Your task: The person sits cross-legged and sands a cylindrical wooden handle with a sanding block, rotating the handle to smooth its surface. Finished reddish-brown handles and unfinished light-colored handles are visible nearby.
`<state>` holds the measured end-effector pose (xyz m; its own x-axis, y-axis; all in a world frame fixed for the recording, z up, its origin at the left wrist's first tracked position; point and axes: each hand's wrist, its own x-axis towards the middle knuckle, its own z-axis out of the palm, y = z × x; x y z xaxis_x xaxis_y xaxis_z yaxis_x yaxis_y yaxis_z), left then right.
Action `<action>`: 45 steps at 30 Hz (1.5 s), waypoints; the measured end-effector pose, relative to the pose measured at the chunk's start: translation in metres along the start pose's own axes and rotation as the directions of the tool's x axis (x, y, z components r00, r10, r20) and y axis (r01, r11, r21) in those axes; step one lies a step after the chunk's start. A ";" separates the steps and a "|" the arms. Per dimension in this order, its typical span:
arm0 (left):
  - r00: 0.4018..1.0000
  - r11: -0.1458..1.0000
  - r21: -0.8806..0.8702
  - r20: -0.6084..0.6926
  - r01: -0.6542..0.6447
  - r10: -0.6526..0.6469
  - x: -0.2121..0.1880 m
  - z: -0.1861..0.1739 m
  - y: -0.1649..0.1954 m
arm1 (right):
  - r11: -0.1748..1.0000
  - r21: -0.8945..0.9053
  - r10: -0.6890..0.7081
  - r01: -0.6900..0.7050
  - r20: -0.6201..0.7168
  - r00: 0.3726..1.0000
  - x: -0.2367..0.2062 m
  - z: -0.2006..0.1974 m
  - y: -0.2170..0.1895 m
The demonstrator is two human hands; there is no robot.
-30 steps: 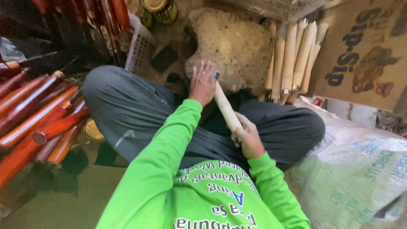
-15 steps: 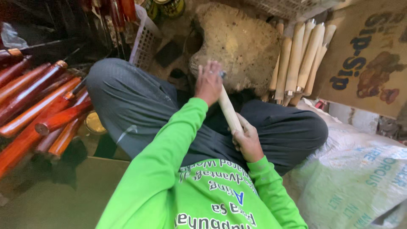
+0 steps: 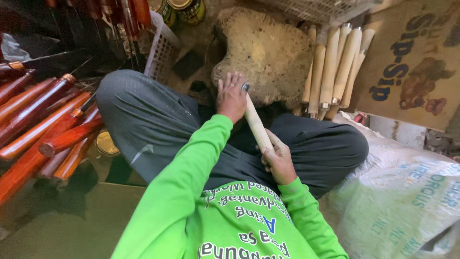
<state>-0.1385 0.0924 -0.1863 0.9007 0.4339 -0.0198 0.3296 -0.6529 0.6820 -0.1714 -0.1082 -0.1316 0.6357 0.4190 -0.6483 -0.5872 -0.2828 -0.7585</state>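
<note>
A person in a bright green long-sleeved shirt and dark grey trousers sits cross-legged, seen from above by a head-worn camera. Both hands work on one pale wooden handle (image 3: 256, 125), which slants across the lap from the lower right up toward a stump.

The left hand (image 3: 231, 98) rests over the upper end of the handle, fingers spread and loosely curled, pressing near a small metal ferrule (image 3: 245, 87) at its tip. The right hand (image 3: 278, 160) is closed around the lower end of the handle, thumb lying along the wood.

The tip of the handle points at a rough, sawdust-covered wooden block (image 3: 270, 52) just beyond the knees. To the right of the block, a row of unfinished pale handles (image 3: 330, 67) leans upright, some with metal ferrules at the bottom. Further right is a brown cardboard sheet (image 3: 412, 62), and below it a white woven sack (image 3: 402, 192).

On the left, a pile of glossy red-orange varnished handles (image 3: 43, 124) lies beside the person's knee. A white plastic basket (image 3: 163, 48) stands behind the knee, with tins (image 3: 184, 9) at the top edge.
</note>
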 end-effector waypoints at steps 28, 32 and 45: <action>0.993 0.992 0.103 0.094 -0.075 0.066 -0.007 0.002 0.002 | 0.991 0.126 0.036 -0.042 0.048 0.998 0.003 -0.004 -0.001; 0.968 0.993 -0.024 0.223 -0.113 0.115 -0.024 -0.003 0.010 | 0.984 0.179 0.009 -0.022 0.076 0.997 0.003 -0.004 -0.004; 0.968 0.991 -0.041 0.211 -0.127 0.133 -0.023 0.004 0.011 | 0.975 0.212 0.044 -0.059 0.073 0.996 0.002 -0.003 -0.008</action>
<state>-0.1544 0.0728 -0.1815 0.9757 0.2028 -0.0828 0.2007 -0.6766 0.7084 -0.1639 -0.1076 -0.1266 0.5710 0.4675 -0.6748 -0.7166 -0.1171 -0.6875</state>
